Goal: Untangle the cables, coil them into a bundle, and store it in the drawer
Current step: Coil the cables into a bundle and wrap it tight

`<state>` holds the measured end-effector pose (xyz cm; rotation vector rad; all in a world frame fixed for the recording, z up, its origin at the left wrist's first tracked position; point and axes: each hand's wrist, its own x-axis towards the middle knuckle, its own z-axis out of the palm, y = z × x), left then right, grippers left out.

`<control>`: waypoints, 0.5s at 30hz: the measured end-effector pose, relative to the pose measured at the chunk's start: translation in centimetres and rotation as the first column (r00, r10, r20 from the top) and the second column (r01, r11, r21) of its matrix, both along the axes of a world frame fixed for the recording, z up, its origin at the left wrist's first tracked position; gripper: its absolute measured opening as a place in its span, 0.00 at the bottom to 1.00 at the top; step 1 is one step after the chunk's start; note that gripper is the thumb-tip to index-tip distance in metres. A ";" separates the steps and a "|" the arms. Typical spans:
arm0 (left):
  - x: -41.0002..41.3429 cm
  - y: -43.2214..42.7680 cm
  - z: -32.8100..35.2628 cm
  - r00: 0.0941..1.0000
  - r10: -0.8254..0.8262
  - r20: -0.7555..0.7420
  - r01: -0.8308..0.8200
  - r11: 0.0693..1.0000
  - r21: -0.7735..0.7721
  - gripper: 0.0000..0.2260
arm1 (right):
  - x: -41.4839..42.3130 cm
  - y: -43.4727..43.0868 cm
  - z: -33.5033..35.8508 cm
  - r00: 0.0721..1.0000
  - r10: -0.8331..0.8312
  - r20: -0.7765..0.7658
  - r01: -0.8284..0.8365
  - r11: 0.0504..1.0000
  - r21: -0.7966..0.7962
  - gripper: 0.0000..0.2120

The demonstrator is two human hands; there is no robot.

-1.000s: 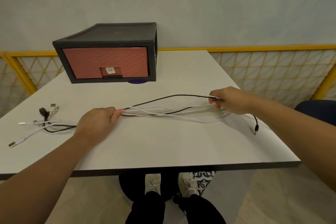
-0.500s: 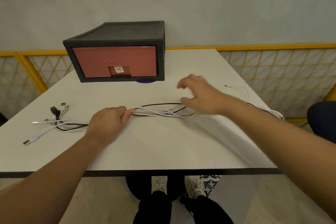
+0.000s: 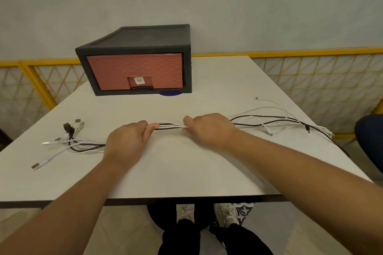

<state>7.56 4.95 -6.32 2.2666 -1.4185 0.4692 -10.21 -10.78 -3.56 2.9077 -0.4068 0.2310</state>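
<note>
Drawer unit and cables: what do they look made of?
Black frame: matte, moulded edges, likely plastic. Red drawer front: woven-look embossed texture, probably plastic too. White and black cables: smooth flexible jackets, likely PVC or rubber. USB plugs: grey shells, apparently metal.

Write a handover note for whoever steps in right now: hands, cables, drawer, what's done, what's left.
Left hand: grips the cables partway along, on the table.
Right hand: grips the same cables close beside it.
Cables: one run across the table, USB plugs fanned out at left, other ends loose near the right edge.
Drawer: closed, behind the cables.
Done: cables gathered side by side.
Left: coil the bundle, open the drawer, store it.
</note>
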 end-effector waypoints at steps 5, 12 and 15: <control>0.0 -0.2 0.0 0.998 0.050 0.041 -0.049 0.999 -0.012 0.27 | -5.4 -2.8 1.7 0.994 -0.105 -0.038 0.106 0.994 0.015 0.15; 0.1 -0.4 0.0 0.996 0.088 0.019 -0.088 0.996 -0.013 0.28 | -11.2 -5.5 2.1 0.952 -0.290 -0.095 0.284 0.956 -0.070 0.03; 0.2 -0.3 0.1 0.995 0.100 0.000 -0.100 0.995 0.012 0.27 | -12.5 -5.8 2.4 0.958 -0.273 -0.092 0.272 0.962 -0.017 0.02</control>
